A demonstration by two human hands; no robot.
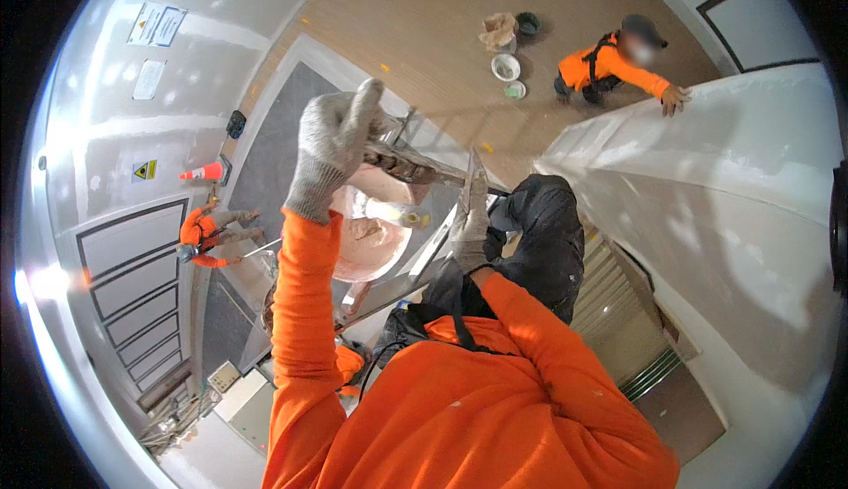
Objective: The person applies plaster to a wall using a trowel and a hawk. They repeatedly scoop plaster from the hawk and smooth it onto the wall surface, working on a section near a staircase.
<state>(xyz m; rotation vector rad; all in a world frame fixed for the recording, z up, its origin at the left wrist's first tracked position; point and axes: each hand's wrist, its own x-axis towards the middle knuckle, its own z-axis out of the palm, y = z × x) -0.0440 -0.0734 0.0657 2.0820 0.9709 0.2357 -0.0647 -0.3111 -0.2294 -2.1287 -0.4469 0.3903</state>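
My left hand [331, 136], in a grey glove, is closed on the end of a long, plaster-smeared metal bar [406, 164] at upper centre. My right hand [470, 228], also gloved, holds a flat metal blade [474, 180] upright beside the bar's right end; some of its fingers are hidden. Below both hands is a round bucket [362, 259] with pinkish compound inside. A pale cylindrical object [397, 214] lies across the bucket, its type unclear. My dark-trousered leg [539, 242] is bent at the right of the hands.
A co-worker [605, 69] reaches to the right-hand wall [689, 162]; another [203, 233] works by an orange cone [201, 171] at left. Small buckets [505, 68] and a paper bag [497, 31] stand on the brown floor. A grey box [243, 409] sits lower left.
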